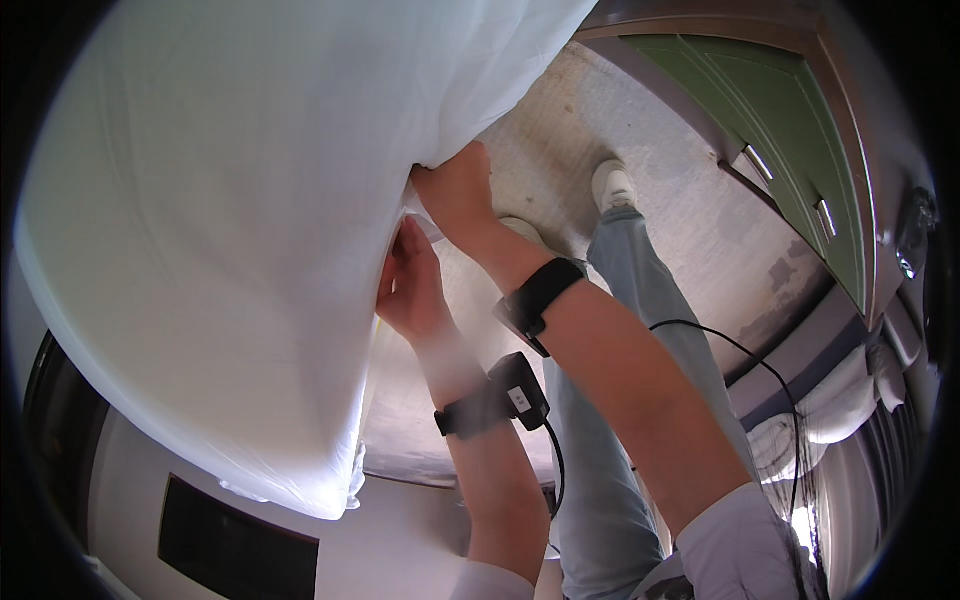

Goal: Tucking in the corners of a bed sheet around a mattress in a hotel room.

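A large white sheet (247, 187), which looks draped over a mattress, fills the left and upper part of the view. My right hand (459, 187) is at its side edge, where the cloth dips inward. Its fingertips are hidden in the fold, and it appears to grip the sheet. Just below, my left hand (414, 281) touches the same edge with its fingers bent upward. The cloth partly covers this hand, so its hold is unclear. A thin, translucent white piece of material (425, 226) shows between the two hands.
My legs in pale jeans (637, 285) and a white shoe (615, 186) are on the stained floor (555, 127). A green cabinet front (772, 127) with metal handles is at right. Black devices (519, 394) are strapped to my wrists, with a black cable (772, 369) trailing. Curtains (840, 480) hang lower right.
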### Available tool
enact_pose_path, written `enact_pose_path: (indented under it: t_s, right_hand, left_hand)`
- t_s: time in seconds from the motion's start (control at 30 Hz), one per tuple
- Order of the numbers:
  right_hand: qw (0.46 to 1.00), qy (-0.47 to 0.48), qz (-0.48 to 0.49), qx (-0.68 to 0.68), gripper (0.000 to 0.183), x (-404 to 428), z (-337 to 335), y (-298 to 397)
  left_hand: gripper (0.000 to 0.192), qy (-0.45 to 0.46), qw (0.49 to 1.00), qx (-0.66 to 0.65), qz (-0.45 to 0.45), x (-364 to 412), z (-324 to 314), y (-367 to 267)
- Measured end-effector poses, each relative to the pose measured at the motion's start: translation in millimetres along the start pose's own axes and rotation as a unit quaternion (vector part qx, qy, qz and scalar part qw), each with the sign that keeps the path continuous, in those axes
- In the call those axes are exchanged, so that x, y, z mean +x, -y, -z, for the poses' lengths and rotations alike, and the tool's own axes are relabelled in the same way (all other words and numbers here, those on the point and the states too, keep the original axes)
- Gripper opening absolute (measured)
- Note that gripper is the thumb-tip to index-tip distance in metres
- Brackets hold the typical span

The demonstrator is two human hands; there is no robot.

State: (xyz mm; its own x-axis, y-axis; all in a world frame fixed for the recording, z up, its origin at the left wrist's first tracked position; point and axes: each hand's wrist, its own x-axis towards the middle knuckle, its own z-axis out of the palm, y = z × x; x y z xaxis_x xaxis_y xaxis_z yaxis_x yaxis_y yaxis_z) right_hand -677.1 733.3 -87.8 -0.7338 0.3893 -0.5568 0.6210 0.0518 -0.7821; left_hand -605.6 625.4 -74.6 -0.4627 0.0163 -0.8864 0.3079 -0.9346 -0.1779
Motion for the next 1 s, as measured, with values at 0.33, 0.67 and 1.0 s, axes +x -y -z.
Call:
enact_pose_path:
  t_s: [0.33,0.67,1.0]
  right_hand:
    - [0.995,-0.083,-0.025,0.057,0.024,-10.1,8.0,-7.9]
    - [0.989,-0.117,-0.079,0.033,0.03,-16.7,6.4,-7.0]
    - [0.969,0.006,-0.122,-0.214,0.053,-14.6,50.9,-0.5]
  left_hand:
    - [0.035,0.053,0.998,-0.003,0.021,-2.9,-7.0,11.4]
    - [0.033,0.025,0.999,-0.004,0.035,-9.9,-12.1,19.7]
    - [0.033,0.024,0.993,-0.092,0.071,-7.0,-8.0,12.7]
